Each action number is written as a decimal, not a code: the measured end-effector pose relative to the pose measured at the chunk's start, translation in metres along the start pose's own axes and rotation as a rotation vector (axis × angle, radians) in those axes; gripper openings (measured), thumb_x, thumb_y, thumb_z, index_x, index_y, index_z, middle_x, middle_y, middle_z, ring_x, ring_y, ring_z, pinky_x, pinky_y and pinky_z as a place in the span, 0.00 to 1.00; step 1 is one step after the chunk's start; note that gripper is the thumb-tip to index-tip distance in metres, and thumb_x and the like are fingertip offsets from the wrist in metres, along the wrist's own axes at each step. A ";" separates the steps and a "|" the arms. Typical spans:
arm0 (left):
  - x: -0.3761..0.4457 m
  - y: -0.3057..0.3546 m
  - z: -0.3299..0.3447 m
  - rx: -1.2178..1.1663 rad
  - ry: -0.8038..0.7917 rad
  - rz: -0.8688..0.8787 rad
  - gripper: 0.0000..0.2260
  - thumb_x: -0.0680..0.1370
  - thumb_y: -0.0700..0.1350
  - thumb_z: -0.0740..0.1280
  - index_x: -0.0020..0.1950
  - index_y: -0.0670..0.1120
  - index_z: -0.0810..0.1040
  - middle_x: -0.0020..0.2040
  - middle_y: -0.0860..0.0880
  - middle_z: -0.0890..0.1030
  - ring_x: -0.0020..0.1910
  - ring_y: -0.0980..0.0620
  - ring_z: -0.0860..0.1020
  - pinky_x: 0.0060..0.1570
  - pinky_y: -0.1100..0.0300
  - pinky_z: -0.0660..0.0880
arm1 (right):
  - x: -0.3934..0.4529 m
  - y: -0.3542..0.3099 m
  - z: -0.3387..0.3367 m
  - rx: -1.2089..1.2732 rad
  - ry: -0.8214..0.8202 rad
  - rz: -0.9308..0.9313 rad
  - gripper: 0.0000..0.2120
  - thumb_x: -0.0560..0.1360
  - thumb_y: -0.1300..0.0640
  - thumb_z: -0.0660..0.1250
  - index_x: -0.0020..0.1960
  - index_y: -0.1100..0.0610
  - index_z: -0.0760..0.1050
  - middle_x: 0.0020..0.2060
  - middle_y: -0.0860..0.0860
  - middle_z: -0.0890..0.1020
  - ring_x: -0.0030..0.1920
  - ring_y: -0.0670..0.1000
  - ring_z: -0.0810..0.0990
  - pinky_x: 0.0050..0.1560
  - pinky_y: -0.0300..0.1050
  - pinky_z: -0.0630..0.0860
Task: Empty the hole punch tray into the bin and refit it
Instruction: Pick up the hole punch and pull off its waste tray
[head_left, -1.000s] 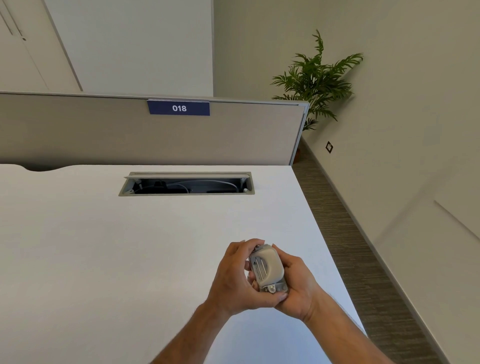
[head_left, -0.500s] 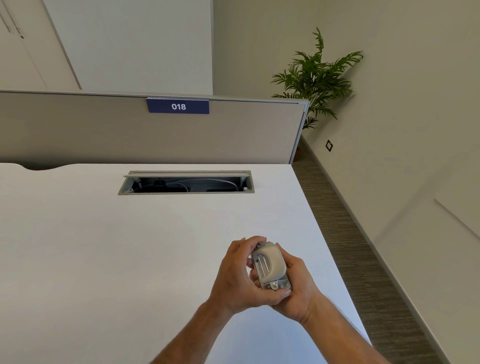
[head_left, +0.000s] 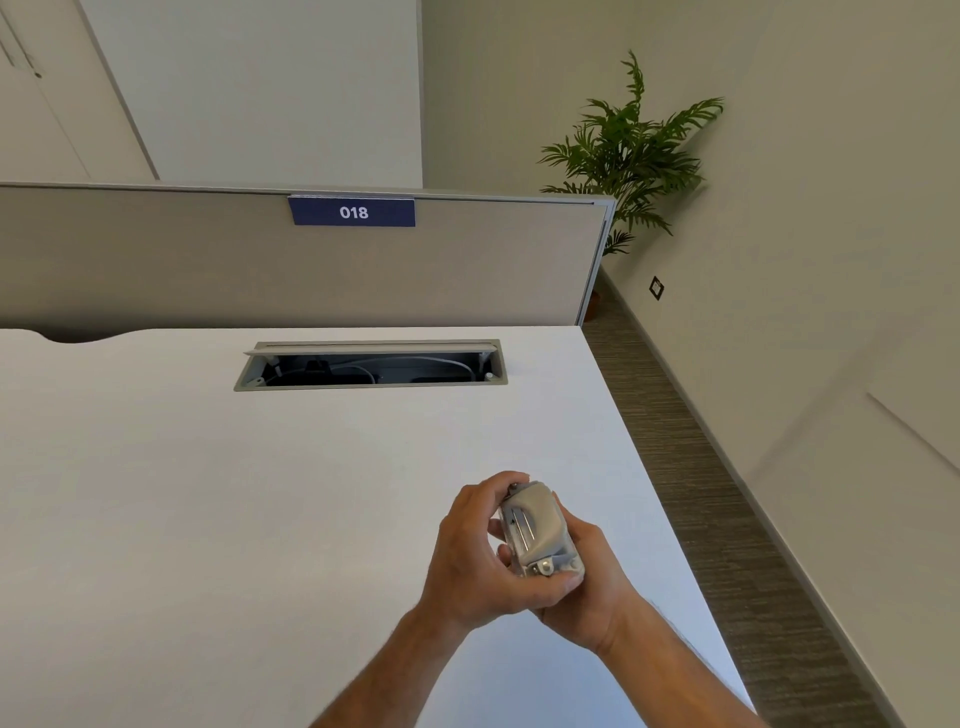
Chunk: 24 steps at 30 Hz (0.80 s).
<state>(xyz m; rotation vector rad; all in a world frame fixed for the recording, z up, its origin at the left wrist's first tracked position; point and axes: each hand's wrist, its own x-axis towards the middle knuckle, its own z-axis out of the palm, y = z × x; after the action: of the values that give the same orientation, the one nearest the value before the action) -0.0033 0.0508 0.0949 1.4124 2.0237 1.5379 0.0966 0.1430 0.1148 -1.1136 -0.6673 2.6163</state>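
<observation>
White desk (head_left: 260, 519) lies under both hands, left hand (head_left: 475, 561) and right hand (head_left: 587, 587) clamped around the hole punch (head_left: 537, 530), barely shifted from a second ago, tray seemingly not yet freed

A single head-worn wide-angle camera is looking forward and down over the desk (head_left: 208, 519), sitting close above the hands (head_left: 483, 561) at lower centre, and facing the partition (head_left: 156, 260), with the plant (head_left: 631, 150) and floor (head_left: 701, 467) lying rightward.
</observation>
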 end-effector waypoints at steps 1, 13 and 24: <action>0.001 0.001 0.001 -0.008 -0.001 0.002 0.41 0.57 0.58 0.84 0.66 0.52 0.73 0.59 0.56 0.79 0.56 0.53 0.79 0.46 0.71 0.78 | -0.001 0.000 0.001 0.001 0.004 0.000 0.24 0.80 0.42 0.61 0.46 0.58 0.88 0.46 0.60 0.87 0.50 0.56 0.80 0.43 0.47 0.83; 0.000 -0.001 0.002 0.001 -0.022 0.060 0.42 0.57 0.58 0.84 0.67 0.51 0.73 0.61 0.56 0.78 0.59 0.56 0.77 0.51 0.77 0.73 | 0.003 -0.001 -0.014 -0.037 0.002 0.028 0.23 0.79 0.42 0.63 0.53 0.60 0.85 0.48 0.61 0.86 0.51 0.58 0.82 0.41 0.50 0.84; -0.004 -0.043 -0.005 0.054 -0.064 -0.063 0.44 0.55 0.61 0.83 0.68 0.54 0.73 0.60 0.57 0.77 0.60 0.57 0.75 0.55 0.78 0.68 | 0.014 -0.002 -0.066 0.076 0.061 0.033 0.25 0.81 0.43 0.58 0.68 0.59 0.76 0.48 0.62 0.84 0.37 0.58 0.82 0.33 0.49 0.82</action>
<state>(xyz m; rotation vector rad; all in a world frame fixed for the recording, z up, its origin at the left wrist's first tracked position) -0.0280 0.0449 0.0598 1.3844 2.0655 1.4044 0.1353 0.1706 0.0668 -1.1856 -0.5376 2.6001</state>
